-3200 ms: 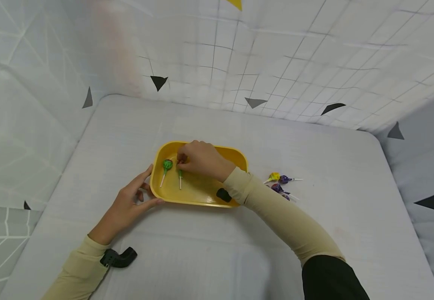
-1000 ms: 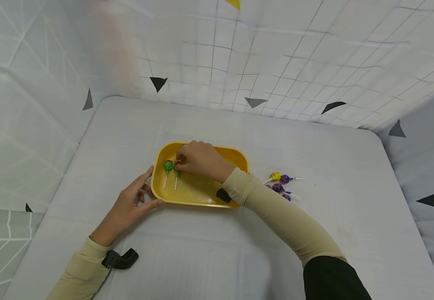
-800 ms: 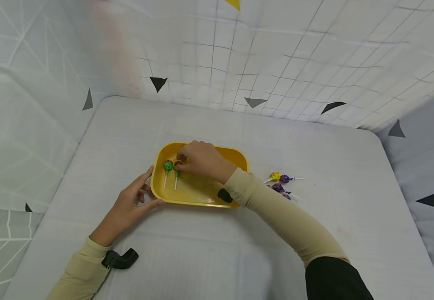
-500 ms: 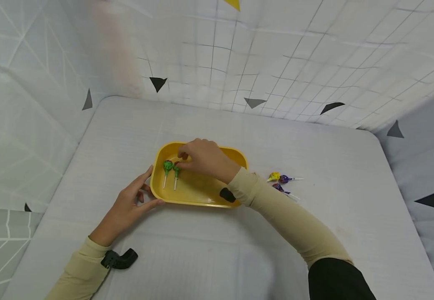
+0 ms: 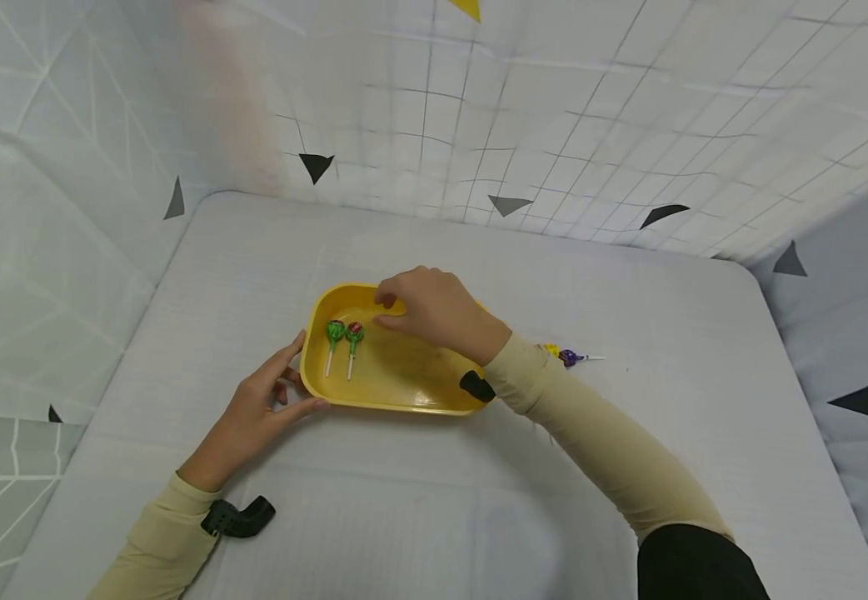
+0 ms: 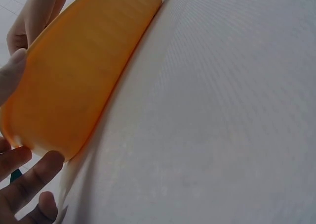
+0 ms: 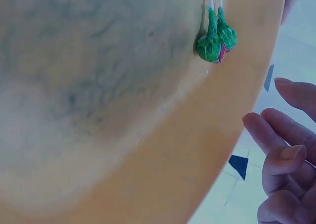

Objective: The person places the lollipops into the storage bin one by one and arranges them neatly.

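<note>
Two lollipops in green wrappers lie side by side at the left end of the yellow tray (image 5: pixel 404 392), sticks toward me: the left lollipop (image 5: pixel 335 332) and the right lollipop (image 5: pixel 355 335), which shows some red. My left hand (image 5: pixel 257 412) grips the tray's near left corner, thumb on the front wall and fingers at the left end. Above the tray's far middle, my right hand (image 5: pixel 441 310) hovers with thumb and fingers apart, holding nothing. In the right wrist view the green wrapped heads (image 7: pixel 209 50) sit apart from those fingers.
To the right of the tray, a purple-wrapped lollipop (image 5: pixel 570 358) and a yellow-wrapped one (image 5: pixel 551 349) lie on the white table (image 5: pixel 666 400). My right sleeve (image 5: pixel 591 433) covers most of that pile. Patterned white sheeting (image 5: pixel 554 125) stands behind the table.
My right hand first shifts the second green lollipop left, beside the first. It then lets go and moves right, away from it. The left hand stays at the tray's corner.
</note>
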Tool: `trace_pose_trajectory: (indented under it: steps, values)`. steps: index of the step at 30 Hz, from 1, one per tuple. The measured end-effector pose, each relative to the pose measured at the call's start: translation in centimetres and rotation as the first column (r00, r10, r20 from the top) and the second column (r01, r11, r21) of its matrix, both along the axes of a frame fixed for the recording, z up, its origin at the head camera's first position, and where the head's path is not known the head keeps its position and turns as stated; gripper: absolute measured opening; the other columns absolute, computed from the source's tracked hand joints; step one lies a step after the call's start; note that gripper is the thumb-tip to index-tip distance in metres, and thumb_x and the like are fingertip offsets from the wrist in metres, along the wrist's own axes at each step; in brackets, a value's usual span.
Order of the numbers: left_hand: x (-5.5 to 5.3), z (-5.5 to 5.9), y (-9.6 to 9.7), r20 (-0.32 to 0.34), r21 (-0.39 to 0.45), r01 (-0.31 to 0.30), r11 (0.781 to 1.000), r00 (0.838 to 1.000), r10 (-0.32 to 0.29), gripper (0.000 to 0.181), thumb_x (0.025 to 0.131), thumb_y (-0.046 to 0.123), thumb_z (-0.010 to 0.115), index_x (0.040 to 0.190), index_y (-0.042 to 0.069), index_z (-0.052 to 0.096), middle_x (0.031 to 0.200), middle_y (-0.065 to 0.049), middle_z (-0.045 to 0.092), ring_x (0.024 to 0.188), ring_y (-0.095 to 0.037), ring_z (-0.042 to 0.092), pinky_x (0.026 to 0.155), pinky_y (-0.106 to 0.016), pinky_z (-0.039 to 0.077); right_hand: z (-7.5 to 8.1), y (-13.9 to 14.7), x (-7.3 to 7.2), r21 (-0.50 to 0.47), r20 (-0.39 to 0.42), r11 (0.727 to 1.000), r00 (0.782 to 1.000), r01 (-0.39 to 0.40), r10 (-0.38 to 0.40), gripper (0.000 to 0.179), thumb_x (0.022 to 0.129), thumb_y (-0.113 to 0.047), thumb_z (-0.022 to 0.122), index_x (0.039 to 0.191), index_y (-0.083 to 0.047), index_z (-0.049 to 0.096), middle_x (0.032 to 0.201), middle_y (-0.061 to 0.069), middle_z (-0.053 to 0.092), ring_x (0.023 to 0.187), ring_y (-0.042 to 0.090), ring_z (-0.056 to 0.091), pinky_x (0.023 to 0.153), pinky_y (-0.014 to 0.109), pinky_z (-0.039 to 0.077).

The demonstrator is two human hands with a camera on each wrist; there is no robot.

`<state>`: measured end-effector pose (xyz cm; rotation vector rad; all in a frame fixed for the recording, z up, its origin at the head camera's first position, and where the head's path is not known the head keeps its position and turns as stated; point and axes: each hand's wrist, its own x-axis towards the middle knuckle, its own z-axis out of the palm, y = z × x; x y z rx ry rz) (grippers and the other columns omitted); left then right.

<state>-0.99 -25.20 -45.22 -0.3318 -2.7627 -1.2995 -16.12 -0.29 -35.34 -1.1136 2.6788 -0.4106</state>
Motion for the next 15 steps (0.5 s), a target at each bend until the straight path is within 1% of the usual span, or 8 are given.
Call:
trace_pose_trajectory:
  steps: [7,15]
  values:
    - [0.0,-0.1,-0.1,-0.031,0.008,0.006,1.000,0.999,-0.005,0.099,0.081,0.010,0.088,0.163,0.010,0.033,0.100,-0.007,0.068,0.075,-0.016,0.052,0.066,-0.024,0.046,0.7,1.2,0.0,0.005,0.003,1.000,1.000,0.025,-0.025,0.027,0.095,-0.038,0.076,0.113,-0.018,0.078,0.107,-0.006,0.077,0.102,0.020,0.070,0.079,0.040,0.058]
    - [0.0,-0.2,-0.1,-0.023,0.004,0.004,1.000,1.000,-0.004,0.099,0.082,0.012,0.088,0.163,0.011,0.032,0.102,-0.007,0.068,0.077,-0.016,0.053,0.067,-0.024,0.046,1.4,3.0,0.0,-0.017,0.006,0.999,0.999,0.046,-0.046,0.028,0.095,-0.037,0.075,0.114,-0.016,0.078,0.109,-0.003,0.078,0.105,0.023,0.072,0.080,0.040,0.059]
